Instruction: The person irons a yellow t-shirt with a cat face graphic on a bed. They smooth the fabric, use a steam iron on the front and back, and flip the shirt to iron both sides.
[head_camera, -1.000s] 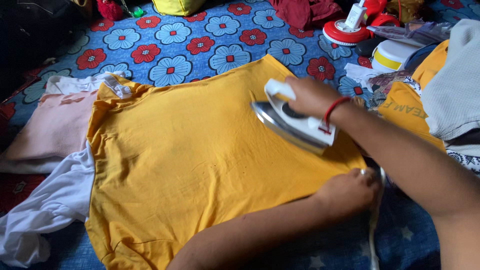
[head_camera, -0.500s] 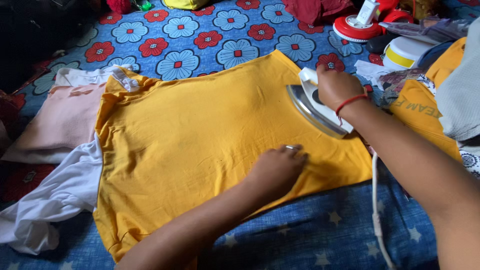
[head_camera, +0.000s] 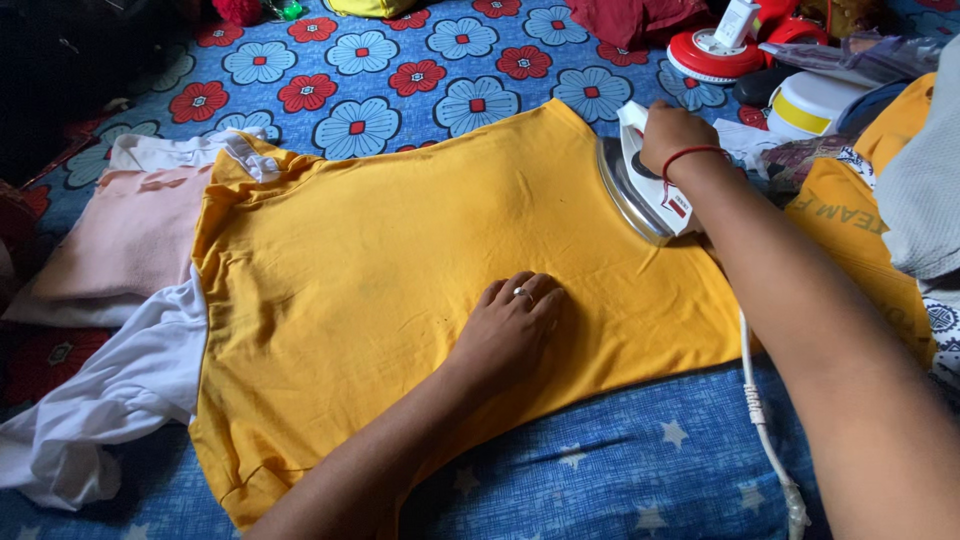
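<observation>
A yellow t-shirt (head_camera: 380, 270) lies spread flat on a blue flowered cloth (head_camera: 420, 70). My left hand (head_camera: 510, 325), with a ring on one finger, presses palm-down on the middle of the shirt. My right hand (head_camera: 672, 135), a red thread on the wrist, grips the handle of a white electric iron (head_camera: 640, 190). The iron is tipped on its side at the shirt's right edge, its metal soleplate facing left. Its white cord (head_camera: 765, 430) runs down past the shirt's hem.
A pink garment (head_camera: 120, 240) and a white one (head_camera: 110, 390) lie under the shirt's left side. At the right are a yellow printed garment (head_camera: 850, 230), a grey cloth (head_camera: 925, 200), a white tub with a yellow band (head_camera: 810, 105) and a red round gadget (head_camera: 715, 55).
My left hand has slid left from the shirt's lower right edge to its middle. My right hand has drawn the iron back to the shirt's right edge, tipped up more.
</observation>
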